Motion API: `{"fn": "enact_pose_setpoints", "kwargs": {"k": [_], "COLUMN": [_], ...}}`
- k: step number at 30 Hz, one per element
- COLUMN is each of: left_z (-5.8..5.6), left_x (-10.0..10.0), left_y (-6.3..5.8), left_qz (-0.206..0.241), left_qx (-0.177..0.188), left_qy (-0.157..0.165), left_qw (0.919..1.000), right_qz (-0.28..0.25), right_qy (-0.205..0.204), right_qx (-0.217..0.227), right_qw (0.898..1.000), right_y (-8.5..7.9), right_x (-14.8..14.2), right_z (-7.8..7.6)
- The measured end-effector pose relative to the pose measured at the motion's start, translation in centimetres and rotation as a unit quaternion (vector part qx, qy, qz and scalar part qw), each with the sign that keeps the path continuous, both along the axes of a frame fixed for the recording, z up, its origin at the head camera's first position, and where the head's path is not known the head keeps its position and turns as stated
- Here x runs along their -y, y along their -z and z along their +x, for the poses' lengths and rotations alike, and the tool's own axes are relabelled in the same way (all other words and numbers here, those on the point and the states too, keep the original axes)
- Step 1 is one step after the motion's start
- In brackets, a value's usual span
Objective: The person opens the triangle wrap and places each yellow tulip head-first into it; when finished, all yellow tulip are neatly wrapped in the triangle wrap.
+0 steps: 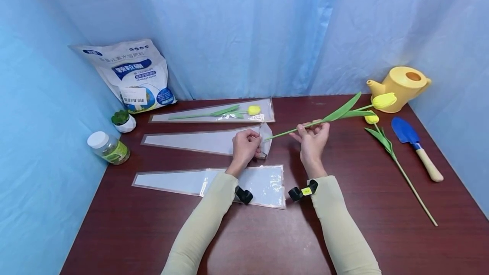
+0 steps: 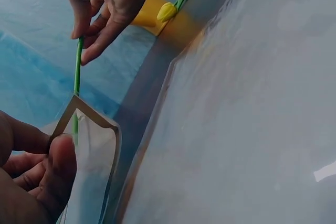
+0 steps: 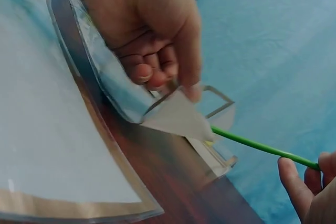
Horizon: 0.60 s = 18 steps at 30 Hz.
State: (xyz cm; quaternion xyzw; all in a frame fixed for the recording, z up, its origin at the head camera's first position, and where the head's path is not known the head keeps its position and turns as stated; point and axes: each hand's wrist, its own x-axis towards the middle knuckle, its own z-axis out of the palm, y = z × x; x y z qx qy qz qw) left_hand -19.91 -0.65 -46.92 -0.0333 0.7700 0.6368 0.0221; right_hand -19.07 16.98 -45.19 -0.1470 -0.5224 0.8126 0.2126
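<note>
My left hand (image 1: 245, 147) pinches the rim of the middle clear-and-white tapered flower sleeve (image 1: 191, 141), and its wide mouth (image 2: 97, 124) stands parted. My right hand (image 1: 314, 141) holds an artificial yellow tulip by its green stem (image 2: 77, 74), bloom (image 1: 384, 100) pointing right and away. The stem's lower end enters the sleeve's mouth, as the left wrist view shows. Behind, another sleeve (image 1: 160, 118) has a yellow tulip (image 1: 254, 110) lying along it. Nearer me, a third sleeve (image 1: 168, 180) lies flat, partly under my left forearm.
Another yellow tulip (image 1: 405, 173) lies on the right, beside a blue trowel (image 1: 405, 130) with a wooden handle. A yellow watering can (image 1: 399, 90) stands behind. On the left are a fertilizer bag (image 1: 133, 75), a small potted succulent (image 1: 124, 121) and a white-lidded jar (image 1: 108, 147).
</note>
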Motion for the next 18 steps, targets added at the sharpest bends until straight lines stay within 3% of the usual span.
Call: {"fn": "enact_pose_setpoints", "kwargs": {"k": [9, 18], "left_z": [0.5, 0.6], "left_x": [-0.7, -1.0], "left_y": [-0.9, -1.0], "left_qz": [-0.012, -0.133], "left_qx": [-0.059, -0.155], "left_qy": [-0.018, -0.051], "left_qw": [0.998, 0.9775], "right_qz": [-0.01, -0.014], "right_qy": [-0.006, 0.001], "right_qx": [-0.021, -0.032], "right_qw": [1.0, 0.999], "right_y": [0.2, 0.3], "right_x": [1.2, 1.6], "right_z": [0.5, 0.5]}}
